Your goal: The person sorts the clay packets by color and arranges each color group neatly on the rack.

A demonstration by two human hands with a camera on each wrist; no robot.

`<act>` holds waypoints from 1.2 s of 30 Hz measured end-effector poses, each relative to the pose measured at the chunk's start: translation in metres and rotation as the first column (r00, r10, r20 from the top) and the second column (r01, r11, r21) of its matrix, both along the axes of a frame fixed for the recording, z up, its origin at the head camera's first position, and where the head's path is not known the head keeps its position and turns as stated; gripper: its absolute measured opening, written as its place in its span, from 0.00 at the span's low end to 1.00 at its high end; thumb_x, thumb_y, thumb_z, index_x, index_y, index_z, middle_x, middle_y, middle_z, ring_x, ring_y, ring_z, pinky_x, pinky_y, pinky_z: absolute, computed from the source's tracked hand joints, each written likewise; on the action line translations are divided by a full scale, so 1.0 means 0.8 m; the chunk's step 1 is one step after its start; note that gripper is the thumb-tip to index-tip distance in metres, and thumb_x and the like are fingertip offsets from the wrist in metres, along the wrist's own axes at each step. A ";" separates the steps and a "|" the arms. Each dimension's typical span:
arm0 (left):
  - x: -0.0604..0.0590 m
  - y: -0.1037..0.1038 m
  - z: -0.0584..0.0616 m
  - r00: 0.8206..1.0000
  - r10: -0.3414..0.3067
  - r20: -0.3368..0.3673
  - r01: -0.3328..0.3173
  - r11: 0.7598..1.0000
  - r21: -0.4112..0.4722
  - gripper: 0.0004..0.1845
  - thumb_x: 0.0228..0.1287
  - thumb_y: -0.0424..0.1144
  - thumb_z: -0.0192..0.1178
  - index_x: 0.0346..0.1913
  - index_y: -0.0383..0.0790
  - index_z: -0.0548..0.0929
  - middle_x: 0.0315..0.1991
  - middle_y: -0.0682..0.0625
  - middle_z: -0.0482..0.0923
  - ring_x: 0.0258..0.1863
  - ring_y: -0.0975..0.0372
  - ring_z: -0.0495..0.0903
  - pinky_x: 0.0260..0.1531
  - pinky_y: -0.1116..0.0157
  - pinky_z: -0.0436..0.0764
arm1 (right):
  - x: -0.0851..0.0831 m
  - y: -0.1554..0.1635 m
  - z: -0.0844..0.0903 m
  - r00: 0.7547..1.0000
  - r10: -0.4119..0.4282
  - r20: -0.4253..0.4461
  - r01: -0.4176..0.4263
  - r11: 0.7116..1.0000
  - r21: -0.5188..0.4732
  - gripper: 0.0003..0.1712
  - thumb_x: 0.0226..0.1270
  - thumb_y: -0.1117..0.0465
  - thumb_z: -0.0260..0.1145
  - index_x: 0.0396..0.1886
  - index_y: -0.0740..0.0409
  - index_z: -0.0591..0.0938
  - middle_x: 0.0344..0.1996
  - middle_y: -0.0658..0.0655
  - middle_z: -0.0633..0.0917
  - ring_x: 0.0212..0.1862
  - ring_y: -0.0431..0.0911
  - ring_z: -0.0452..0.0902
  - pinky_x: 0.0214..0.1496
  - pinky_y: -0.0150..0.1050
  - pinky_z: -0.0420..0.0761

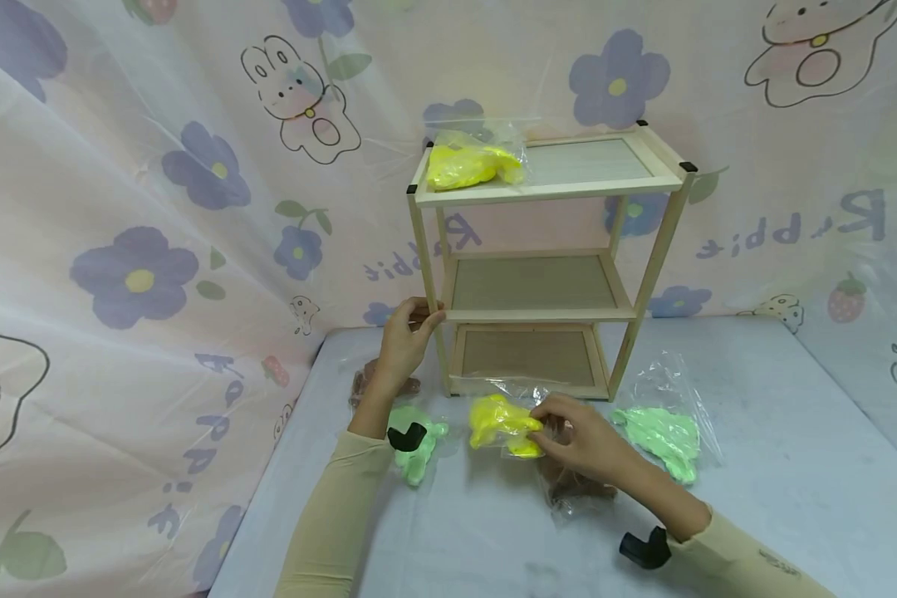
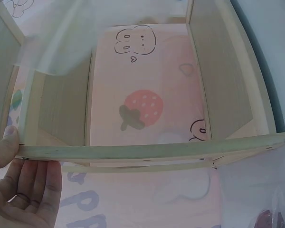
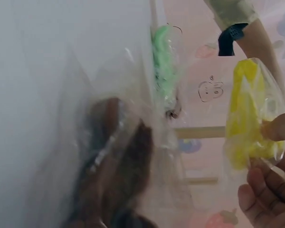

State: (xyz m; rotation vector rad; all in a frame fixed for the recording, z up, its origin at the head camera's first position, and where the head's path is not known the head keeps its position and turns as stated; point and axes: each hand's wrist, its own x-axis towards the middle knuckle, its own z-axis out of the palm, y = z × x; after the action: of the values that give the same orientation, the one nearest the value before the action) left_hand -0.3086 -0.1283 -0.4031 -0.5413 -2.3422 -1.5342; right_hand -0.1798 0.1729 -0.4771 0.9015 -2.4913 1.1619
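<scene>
My left hand (image 1: 405,345) grips the left front post (image 2: 152,152) of a small three-tier wooden shelf rack (image 1: 538,316), near its middle shelf. Thumb and fingers lie on either side of that post in the left wrist view. In front of the rack, my right hand (image 1: 586,436) pinches a clear plastic bag with a bright yellow lumpy item (image 1: 493,423) in it, held above the table. The right wrist view shows the thumb and fingertips on the bag's edge. What the yellow item is, I cannot tell.
Another yellow bagged item (image 1: 463,166) lies on the rack's top left. On the table are pale green bagged items, one left (image 1: 417,448) and one right (image 1: 661,436). Brown bagged items lie behind my left forearm (image 1: 362,384) and below my right hand (image 1: 571,488). A printed curtain (image 1: 269,208) hangs behind.
</scene>
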 end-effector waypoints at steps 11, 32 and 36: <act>0.000 0.001 0.001 1.000 0.016 0.009 -0.016 1.000 -0.008 0.17 0.78 0.43 0.66 0.60 0.35 0.83 0.54 0.42 0.83 0.56 0.50 0.83 0.66 0.52 0.82 | -0.003 0.025 0.031 0.987 -0.027 -0.159 0.012 0.995 -0.095 0.21 0.62 0.74 0.79 0.50 0.50 0.86 0.43 0.42 0.83 0.39 0.43 0.77 0.41 0.29 0.80; 0.006 0.004 0.005 0.998 0.046 0.035 -0.046 0.999 -0.011 0.18 0.78 0.45 0.66 0.60 0.36 0.84 0.54 0.42 0.84 0.56 0.50 0.83 0.63 0.55 0.85 | -0.017 0.068 0.129 0.891 -0.121 -0.437 0.011 0.969 -0.246 0.21 0.54 0.77 0.74 0.50 0.64 0.87 0.43 0.58 0.85 0.44 0.42 0.76 0.50 0.24 0.75; 0.007 0.004 0.005 0.998 0.043 0.041 -0.043 0.999 -0.003 0.18 0.77 0.45 0.66 0.60 0.36 0.84 0.54 0.42 0.84 0.56 0.50 0.84 0.64 0.55 0.84 | -0.021 0.075 0.145 0.873 -0.137 -0.468 0.012 0.965 -0.260 0.18 0.56 0.76 0.73 0.49 0.68 0.87 0.44 0.61 0.85 0.45 0.41 0.77 0.51 0.26 0.77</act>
State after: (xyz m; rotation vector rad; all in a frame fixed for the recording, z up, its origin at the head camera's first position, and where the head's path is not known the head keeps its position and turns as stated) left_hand -0.3027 -0.1253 -0.3991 -0.4614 -2.3704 -1.5381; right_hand -0.1967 0.2326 -0.3610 0.8844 -1.9122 1.0390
